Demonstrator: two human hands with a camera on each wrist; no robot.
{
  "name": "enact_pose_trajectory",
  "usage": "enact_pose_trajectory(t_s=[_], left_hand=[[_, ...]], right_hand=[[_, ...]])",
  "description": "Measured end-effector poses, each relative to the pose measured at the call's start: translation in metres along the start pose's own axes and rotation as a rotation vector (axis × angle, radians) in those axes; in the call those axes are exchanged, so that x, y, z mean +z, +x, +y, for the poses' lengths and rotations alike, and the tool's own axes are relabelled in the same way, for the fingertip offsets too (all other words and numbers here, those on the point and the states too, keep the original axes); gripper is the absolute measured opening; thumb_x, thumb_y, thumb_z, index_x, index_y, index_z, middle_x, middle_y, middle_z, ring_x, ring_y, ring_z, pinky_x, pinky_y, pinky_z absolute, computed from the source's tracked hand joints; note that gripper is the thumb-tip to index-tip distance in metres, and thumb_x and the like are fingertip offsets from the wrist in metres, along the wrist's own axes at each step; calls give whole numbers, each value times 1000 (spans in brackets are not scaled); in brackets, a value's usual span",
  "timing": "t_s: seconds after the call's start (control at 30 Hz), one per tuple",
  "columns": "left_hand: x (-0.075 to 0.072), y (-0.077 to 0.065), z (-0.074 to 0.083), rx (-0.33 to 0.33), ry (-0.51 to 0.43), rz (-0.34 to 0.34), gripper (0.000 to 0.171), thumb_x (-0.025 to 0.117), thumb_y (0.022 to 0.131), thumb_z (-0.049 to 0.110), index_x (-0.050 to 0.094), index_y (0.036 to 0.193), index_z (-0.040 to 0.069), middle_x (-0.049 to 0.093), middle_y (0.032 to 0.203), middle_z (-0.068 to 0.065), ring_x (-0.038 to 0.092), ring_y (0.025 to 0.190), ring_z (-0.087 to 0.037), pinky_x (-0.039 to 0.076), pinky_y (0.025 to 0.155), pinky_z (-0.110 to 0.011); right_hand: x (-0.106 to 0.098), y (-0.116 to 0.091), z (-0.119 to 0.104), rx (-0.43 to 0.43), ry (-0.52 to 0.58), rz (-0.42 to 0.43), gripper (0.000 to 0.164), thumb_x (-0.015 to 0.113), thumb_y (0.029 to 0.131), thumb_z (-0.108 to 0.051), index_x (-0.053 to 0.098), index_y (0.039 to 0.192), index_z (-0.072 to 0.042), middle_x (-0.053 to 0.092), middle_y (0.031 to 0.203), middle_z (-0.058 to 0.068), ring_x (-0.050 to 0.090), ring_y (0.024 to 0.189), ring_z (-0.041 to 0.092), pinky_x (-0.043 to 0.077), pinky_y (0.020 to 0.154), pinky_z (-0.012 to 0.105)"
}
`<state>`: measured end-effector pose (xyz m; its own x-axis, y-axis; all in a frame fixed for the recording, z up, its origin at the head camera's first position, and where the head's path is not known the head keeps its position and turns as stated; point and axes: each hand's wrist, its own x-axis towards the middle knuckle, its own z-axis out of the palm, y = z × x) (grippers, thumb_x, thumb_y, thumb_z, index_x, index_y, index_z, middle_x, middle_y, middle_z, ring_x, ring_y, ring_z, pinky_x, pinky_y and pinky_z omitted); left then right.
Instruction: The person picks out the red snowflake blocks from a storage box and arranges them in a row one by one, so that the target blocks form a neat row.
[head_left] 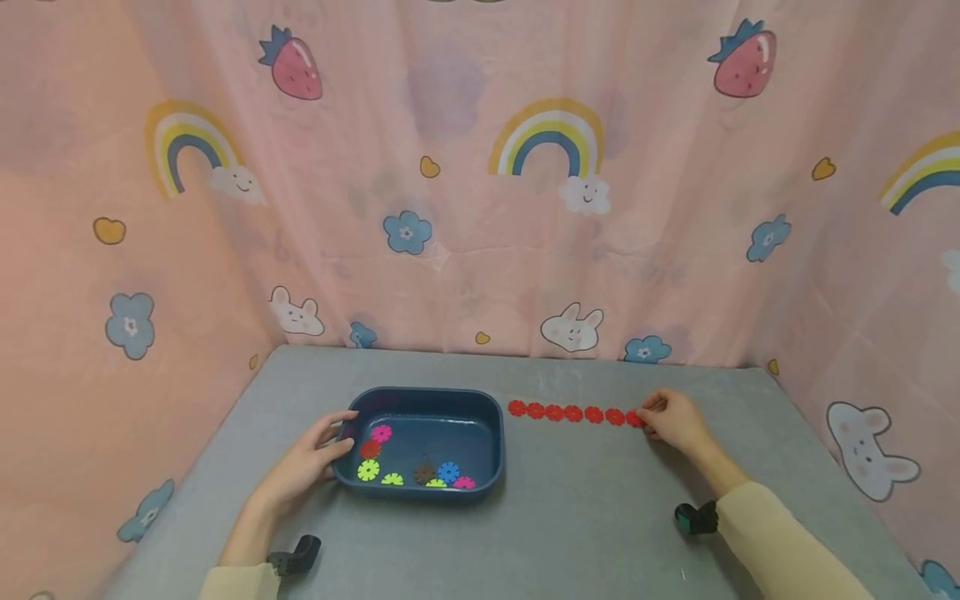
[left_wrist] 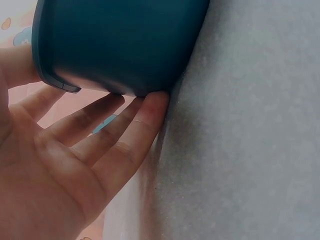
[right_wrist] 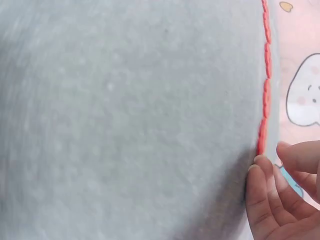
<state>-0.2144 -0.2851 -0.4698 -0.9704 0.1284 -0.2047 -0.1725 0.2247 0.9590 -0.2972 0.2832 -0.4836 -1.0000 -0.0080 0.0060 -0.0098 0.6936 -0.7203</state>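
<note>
In the head view, my left hand holds the left end of a dark blue tray. Its thumb and index finger reach over the rim; the left wrist view shows the other fingertips against the outer wall, close to the tabletop. Several notched plastic snowflake discs lie in the tray, among them a pink disc, a yellow disc and a blue disc. Right of the tray runs a row of red snowflake discs. My right hand touches its right-end disc with its fingertips, the fingers spread apart.
The grey tabletop stretches in front of the row. A pink patterned curtain hangs along the back and both sides. Below each hand, a black wrist camera juts from the sleeve.
</note>
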Motion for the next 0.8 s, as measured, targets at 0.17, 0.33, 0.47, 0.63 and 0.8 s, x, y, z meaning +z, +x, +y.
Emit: enact_pose_trajectory(t_s=[0.17, 0.33, 0.47, 0.63, 0.8], left_hand=[[-1, -1, 0, 2, 14, 0, 49, 54, 106, 16, 39, 153, 14, 24, 161, -27, 51, 130, -39, 53, 94, -42], [-2, -1, 0, 7, 14, -9, 50, 52, 107, 15, 37, 154, 13, 22, 161, -28, 51, 130, -39, 53, 94, -41], [-2, -1, 0, 4, 18, -5, 50, 52, 107, 16, 37, 154, 13, 21, 162, -28, 50, 131, -38, 53, 94, -41], [-2, -2, 1, 7, 19, -5, 51, 53, 107, 17, 37, 155, 13, 21, 162, -28, 51, 130, -38, 53, 94, -42], [-1, -1, 2, 6, 24, -5, 51, 54, 106, 17, 37, 154, 13, 21, 162, -28, 50, 131, -39, 53, 94, -41]], right_hand=[[-4, -4, -15, -32, -35, -2, 19, 64, 98, -9, 62, 106, 9, 67, 92, 18, 66, 71, 20, 58, 62, 33], [0, -12, -45, -75, -42, -10, 21, 66, 98, -14, 65, 108, 5, 68, 96, 17, 65, 73, 20, 56, 64, 31], [9, -15, -65, -122, -29, -22, 21, 66, 99, -17, 67, 107, 2, 69, 93, 14, 64, 74, 20, 55, 65, 31], [21, -18, -91, -163, 6, -58, 20, 67, 99, -19, 68, 108, -2, 68, 93, 9, 62, 77, 21, 55, 69, 32], [37, -23, -118, -193, 38, -75, 16, 70, 97, -18, 69, 106, -5, 68, 91, 6, 62, 79, 22, 56, 69, 32]])
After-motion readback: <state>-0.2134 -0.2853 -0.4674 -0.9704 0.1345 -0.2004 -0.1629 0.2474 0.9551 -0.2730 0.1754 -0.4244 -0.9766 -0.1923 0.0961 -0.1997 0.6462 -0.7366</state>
